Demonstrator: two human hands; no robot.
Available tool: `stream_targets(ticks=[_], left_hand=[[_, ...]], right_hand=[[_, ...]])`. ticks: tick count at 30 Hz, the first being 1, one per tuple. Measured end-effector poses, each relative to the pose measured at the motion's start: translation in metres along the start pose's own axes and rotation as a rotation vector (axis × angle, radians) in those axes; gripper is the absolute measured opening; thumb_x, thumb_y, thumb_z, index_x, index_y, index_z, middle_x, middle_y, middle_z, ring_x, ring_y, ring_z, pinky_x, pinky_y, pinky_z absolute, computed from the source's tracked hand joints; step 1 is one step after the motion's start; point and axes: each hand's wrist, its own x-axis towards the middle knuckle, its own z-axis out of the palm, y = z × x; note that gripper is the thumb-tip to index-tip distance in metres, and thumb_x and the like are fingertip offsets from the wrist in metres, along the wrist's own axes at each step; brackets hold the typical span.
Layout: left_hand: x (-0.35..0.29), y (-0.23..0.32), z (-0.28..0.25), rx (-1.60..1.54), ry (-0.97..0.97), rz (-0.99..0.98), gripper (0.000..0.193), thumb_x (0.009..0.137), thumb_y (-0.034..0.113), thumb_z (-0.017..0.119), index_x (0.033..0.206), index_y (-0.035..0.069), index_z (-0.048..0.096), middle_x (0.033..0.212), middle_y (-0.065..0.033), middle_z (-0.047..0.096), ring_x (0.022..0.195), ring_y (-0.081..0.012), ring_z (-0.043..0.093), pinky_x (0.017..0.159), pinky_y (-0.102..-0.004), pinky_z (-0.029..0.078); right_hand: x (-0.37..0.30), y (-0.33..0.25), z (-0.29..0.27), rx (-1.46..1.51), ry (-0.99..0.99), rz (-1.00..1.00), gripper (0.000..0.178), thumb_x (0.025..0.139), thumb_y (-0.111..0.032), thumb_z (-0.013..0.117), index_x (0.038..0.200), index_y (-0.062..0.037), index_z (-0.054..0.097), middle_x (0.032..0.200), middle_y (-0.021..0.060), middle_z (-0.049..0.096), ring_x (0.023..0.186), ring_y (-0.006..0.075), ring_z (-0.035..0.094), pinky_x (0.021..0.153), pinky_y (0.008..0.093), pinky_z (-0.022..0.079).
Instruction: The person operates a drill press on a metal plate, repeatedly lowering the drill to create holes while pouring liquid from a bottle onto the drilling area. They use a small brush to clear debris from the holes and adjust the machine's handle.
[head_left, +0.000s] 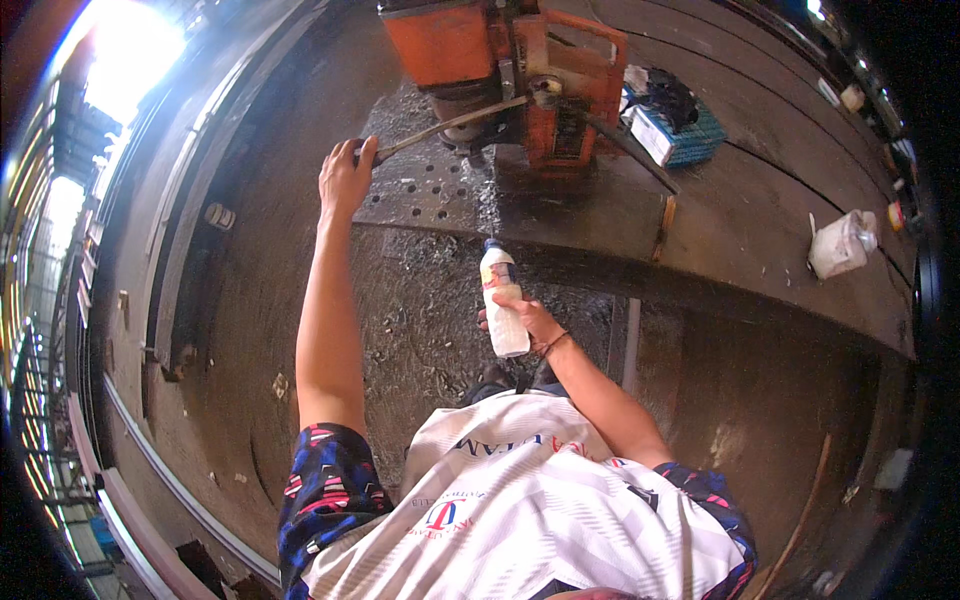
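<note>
My left hand [346,178] is closed around the end of a long feed lever [450,125] that runs to the hub of an orange magnetic drill [565,140]. The drill stands on a dark steel plate [590,205] with several round holes left of its base. In front of my body, my right hand [530,320] grips a white plastic bottle [499,270] with a dark cap, its neck pointing at the drill. Between cap and drill a pale, shiny streak of liquid shows. The drill bit's tip is hard to make out.
Metal shavings [410,290] litter the ground below the plate's edge. Right of the drill, a dark cloth or glove [670,98] lies on a blue and white box [690,140]. A white jug [843,243] sits farther right. A small white container [220,216] lies at left.
</note>
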Motion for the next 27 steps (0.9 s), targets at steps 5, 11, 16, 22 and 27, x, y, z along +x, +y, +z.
stream_targets(ticks=[5,11,16,22,27], left_hand=[[0.002,-0.007,-0.004,0.006,-0.087,-0.036,0.06,0.093,0.059,0.048,0.119,0.007,0.066,0.13,-0.0182,0.057,0.123,-0.0356,0.051,0.105,-0.0432,0.038],[0.006,-0.014,-0.004,0.052,-0.144,-0.035,0.063,0.09,0.063,0.05,0.125,0.012,0.064,0.142,-0.0175,0.046,0.131,-0.0368,0.043,0.11,-0.0444,0.034],[0.006,-0.017,-0.008,0.081,-0.192,-0.067,0.076,0.084,0.072,0.051,0.131,0.012,0.06,0.149,-0.019,0.039,0.137,-0.0377,0.037,0.113,-0.0453,0.031],[0.011,-0.031,0.009,0.027,-0.131,0.082,0.093,0.073,0.081,0.056,0.133,0.011,0.058,0.149,-0.0182,0.039,0.138,-0.0363,0.037,0.111,-0.0486,0.034],[0.002,-0.033,0.006,0.033,-0.153,0.097,0.095,0.068,0.082,0.061,0.133,0.013,0.058,0.146,-0.0161,0.042,0.133,-0.0342,0.044,0.109,-0.0456,0.04]], right_hand=[[-0.008,-0.009,0.001,-0.07,-0.019,-0.058,0.045,0.087,-0.025,0.07,0.121,-0.0015,0.053,0.097,0.0162,0.07,0.078,0.0253,0.071,0.066,0.037,0.06],[-0.006,-0.016,-0.001,-0.039,-0.035,0.015,0.043,0.089,-0.026,0.067,0.121,-0.0001,0.053,0.098,0.0154,0.07,0.079,0.0246,0.071,0.065,0.0365,0.06],[-0.002,-0.014,-0.003,-0.034,-0.041,0.042,0.043,0.088,-0.027,0.067,0.12,-0.001,0.054,0.095,0.0142,0.07,0.078,0.0253,0.071,0.066,0.0377,0.059],[-0.006,-0.023,-0.001,-0.067,-0.008,0.033,0.045,0.087,-0.03,0.068,0.119,-0.0007,0.055,0.096,0.0148,0.069,0.08,0.0252,0.071,0.071,0.0376,0.059],[0.007,-0.02,0.005,-0.1,0.034,0.006,0.05,0.088,-0.03,0.068,0.122,0.0028,0.051,0.102,0.0181,0.068,0.085,0.0257,0.07,0.074,0.036,0.059]])
